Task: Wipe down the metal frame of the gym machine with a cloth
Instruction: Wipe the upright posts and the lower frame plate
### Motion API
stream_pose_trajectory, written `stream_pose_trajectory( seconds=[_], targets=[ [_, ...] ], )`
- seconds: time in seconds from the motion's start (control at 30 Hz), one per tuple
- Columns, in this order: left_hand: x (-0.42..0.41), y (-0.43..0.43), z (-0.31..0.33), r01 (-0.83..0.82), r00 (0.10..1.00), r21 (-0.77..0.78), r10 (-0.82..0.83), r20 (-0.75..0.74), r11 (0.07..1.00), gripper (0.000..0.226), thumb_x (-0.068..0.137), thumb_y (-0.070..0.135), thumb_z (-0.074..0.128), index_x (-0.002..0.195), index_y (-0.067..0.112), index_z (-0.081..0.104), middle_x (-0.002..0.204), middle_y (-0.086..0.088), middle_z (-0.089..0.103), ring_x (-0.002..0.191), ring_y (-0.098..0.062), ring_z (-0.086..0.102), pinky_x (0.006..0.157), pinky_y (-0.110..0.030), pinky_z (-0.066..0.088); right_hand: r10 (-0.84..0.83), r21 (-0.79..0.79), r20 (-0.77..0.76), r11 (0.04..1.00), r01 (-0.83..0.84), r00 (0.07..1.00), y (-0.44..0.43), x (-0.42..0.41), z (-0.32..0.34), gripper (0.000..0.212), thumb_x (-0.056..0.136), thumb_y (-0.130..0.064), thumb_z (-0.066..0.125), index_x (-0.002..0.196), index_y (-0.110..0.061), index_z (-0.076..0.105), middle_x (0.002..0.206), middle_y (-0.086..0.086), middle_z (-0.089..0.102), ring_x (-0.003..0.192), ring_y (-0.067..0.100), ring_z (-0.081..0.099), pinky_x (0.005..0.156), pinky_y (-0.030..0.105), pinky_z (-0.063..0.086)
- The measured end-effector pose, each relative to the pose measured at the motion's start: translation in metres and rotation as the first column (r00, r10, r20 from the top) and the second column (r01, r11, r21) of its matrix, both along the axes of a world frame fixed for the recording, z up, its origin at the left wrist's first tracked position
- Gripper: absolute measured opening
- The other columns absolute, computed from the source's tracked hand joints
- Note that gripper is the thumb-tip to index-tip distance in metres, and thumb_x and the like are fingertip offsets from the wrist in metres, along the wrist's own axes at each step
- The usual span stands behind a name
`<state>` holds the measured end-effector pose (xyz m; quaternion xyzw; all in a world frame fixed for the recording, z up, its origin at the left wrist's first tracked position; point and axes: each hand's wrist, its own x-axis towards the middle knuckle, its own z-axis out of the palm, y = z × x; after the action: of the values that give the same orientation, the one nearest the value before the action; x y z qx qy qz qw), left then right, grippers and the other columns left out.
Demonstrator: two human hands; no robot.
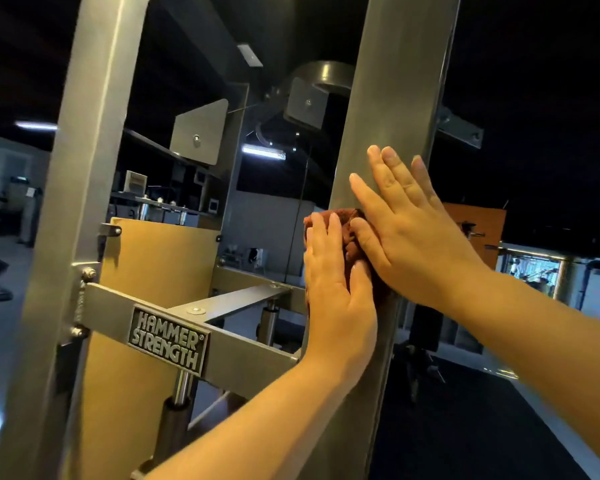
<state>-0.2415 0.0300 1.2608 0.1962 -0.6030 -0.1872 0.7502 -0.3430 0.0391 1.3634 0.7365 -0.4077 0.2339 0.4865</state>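
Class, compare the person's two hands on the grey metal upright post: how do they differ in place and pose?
The left hand sits lower, fingers close together over the red-brown cloth; the right hand sits higher, fingers spread on the bare grey metal upright post, only its thumb touching the cloth. Both lie flat with straight fingers.

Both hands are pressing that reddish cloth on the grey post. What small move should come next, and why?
Probably slide the crumpled reddish-brown cloth upward along the grey upright metal post. The left hand and right hand press it flat there, and a long stretch of post lies bare above.
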Motion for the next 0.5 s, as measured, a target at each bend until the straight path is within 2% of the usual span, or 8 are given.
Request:
stream_pose_trajectory(
  seconds=[0.03, 0.1, 0.2, 0.27, 0.37, 0.43, 0.5],
  targets=[
    [-0.003, 0.003, -0.012, 0.007, 1.000, 0.009, -0.007, -0.009, 1.000, 0.068, 0.105, 0.024, 0.040, 0.162, 0.042, 0.007, 0.164, 0.040, 0.000, 0.154, 0.010, -0.004, 0.131, -0.046, 0.006, -0.006, -0.008, -0.019, 1.000, 0.006, 1.000, 0.000, 0.000, -0.010, 0.066, 0.107, -0.046, 0.013, 0.162, -0.010, 0.019, 0.171, 0.016, -0.004, 0.158, 0.027, -0.012, 0.127, 0.046, -0.011],
    [0.000, 0.007, -0.035, 0.121, 0.990, 0.030, -0.119, -0.071, 0.992, 0.070, 0.099, 0.024, 0.039, 0.160, 0.045, 0.011, 0.164, 0.040, 0.006, 0.155, 0.008, 0.001, 0.131, -0.047, 0.010, -0.007, -0.003, -0.060, 1.000, 0.007, 0.998, 0.001, -0.001, -0.031, 0.068, 0.108, -0.049, 0.015, 0.162, -0.009, 0.021, 0.170, 0.018, -0.002, 0.158, 0.029, -0.010, 0.127, 0.049, -0.009],
    [0.017, 0.013, -0.055, 0.411, 0.887, 0.047, -0.387, -0.252, 0.911, 0.084, 0.084, 0.013, 0.044, 0.162, 0.036, 0.024, 0.167, 0.019, 0.029, 0.154, -0.008, 0.030, 0.125, -0.051, 0.030, -0.037, -0.012, -0.160, 0.999, 0.035, 0.987, 0.004, 0.000, -0.055, 0.072, 0.106, -0.057, 0.018, 0.162, -0.011, 0.021, 0.170, 0.018, 0.003, 0.159, 0.031, -0.004, 0.127, 0.055, -0.006],
    [0.025, 0.015, -0.062, 0.528, 0.806, 0.037, -0.487, -0.336, 0.849, 0.089, 0.078, 0.008, 0.045, 0.162, 0.032, 0.028, 0.163, 0.009, 0.040, 0.149, -0.016, 0.042, 0.121, -0.051, 0.038, -0.054, 0.008, -0.203, 0.998, 0.057, 0.978, 0.006, 0.003, -0.067, 0.077, 0.103, -0.065, 0.019, 0.164, -0.016, 0.017, 0.170, 0.019, 0.003, 0.158, 0.036, -0.005, 0.126, 0.057, -0.008],
    [0.029, 0.017, -0.068, 0.512, 0.814, 0.062, -0.460, -0.355, 0.857, 0.090, 0.075, 0.003, 0.040, 0.162, 0.023, 0.026, 0.164, 0.009, 0.040, 0.150, -0.012, 0.039, 0.123, -0.041, 0.036, -0.028, 0.065, -0.291, 0.997, 0.049, 0.956, 0.006, 0.013, -0.085, 0.077, 0.101, -0.070, 0.021, 0.165, -0.027, 0.012, 0.171, 0.014, 0.009, 0.158, 0.037, -0.002, 0.125, 0.060, -0.009],
    [0.030, 0.019, -0.073, 0.499, 0.823, 0.074, -0.445, -0.354, 0.864, 0.092, 0.075, 0.001, 0.039, 0.163, 0.020, 0.024, 0.167, 0.006, 0.035, 0.154, -0.012, 0.033, 0.127, -0.048, 0.027, 0.010, 0.085, -0.322, 0.996, 0.018, 0.947, 0.005, 0.016, -0.093, 0.068, 0.104, -0.058, 0.025, 0.164, -0.026, 0.019, 0.169, 0.006, 0.023, 0.158, 0.030, 0.010, 0.125, 0.061, -0.005],
    [0.029, 0.020, -0.080, 0.457, 0.857, 0.112, -0.403, -0.321, 0.883, 0.092, 0.076, 0.000, 0.040, 0.164, 0.022, 0.022, 0.168, 0.007, 0.031, 0.155, -0.011, 0.028, 0.127, -0.049, 0.026, 0.070, 0.109, -0.322, 0.993, -0.036, 0.944, 0.005, 0.016, -0.092, 0.058, 0.106, -0.041, 0.031, 0.161, -0.023, 0.030, 0.165, 0.002, 0.034, 0.156, 0.025, 0.020, 0.125, 0.061, -0.002]
  ],
)
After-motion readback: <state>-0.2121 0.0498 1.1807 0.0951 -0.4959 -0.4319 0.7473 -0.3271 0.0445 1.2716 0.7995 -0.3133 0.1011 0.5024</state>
